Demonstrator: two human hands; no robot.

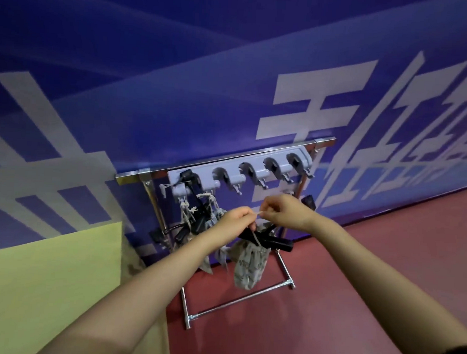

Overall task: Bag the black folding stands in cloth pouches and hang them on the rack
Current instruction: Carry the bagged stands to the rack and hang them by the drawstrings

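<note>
Behind everything, a deep blue banner wall with large white characters (313, 108) above a dull red floor (357, 280), a pale yellow-green panel (43, 274) at the left. Against that wall, a chrome tube rack (235, 303) carrying a grey plastic hook rail (257, 172), its left hooks already hung, its middle and right hooks bare, just above and beyond the hands. Below the rail, left hand (238, 218) and right hand (285, 211) both pinching a thin white drawstring (259, 212) stretched level between them, with a patterned grey cloth pouch (250, 265) hanging long axis downward, a black folding stand (272, 242) jutting sideways at its mouth.
</note>
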